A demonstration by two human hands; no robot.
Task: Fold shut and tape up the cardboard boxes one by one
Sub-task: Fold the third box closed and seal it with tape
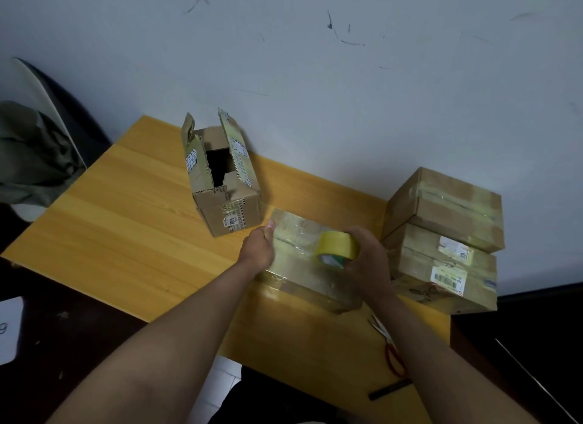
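A flat cardboard box, its flaps folded down and its top glossy with tape, lies in the middle of the yellow wooden table. My left hand holds the box's left edge, thumb pressed on the top corner. My right hand grips a yellow roll of tape on the box's top. Behind and to the left stands a taller box with its top flaps standing open. At the right, a closed taped box is stacked on another closed box.
Red-handled scissors lie on the table by my right forearm, and a dark marker lies near the front edge. A chair with grey-green cloth stands at the left. A white wall runs behind the table.
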